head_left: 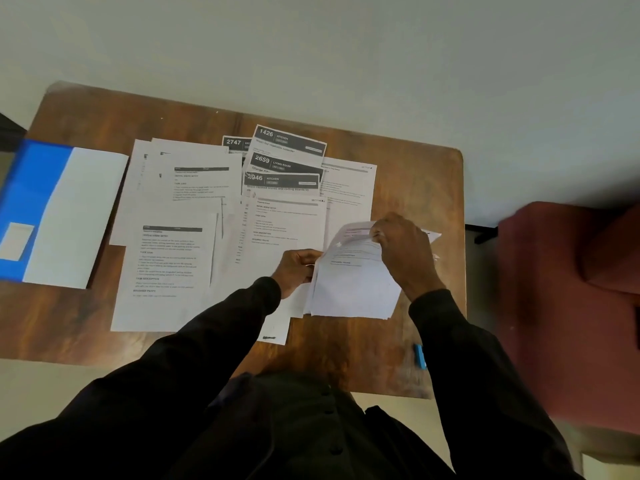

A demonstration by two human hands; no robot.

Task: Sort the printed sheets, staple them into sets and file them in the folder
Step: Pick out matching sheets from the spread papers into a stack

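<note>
I see the left hand (299, 268) pinching the near-left edge of a stack of sheets (353, 292) on the right of the table (346, 358). The right hand (403, 251) has its fingers (379, 233) clamped on the top sheet (356, 245), curling it up. Loose pages (166, 265) lie spread mid-table, and the blue folder (34, 188) is at the left edge.

White printed sheets (166, 271) carry black text, some under dark header bands; the folder (31, 188) is blue, the table (104, 119) brown woodgrain.
</note>
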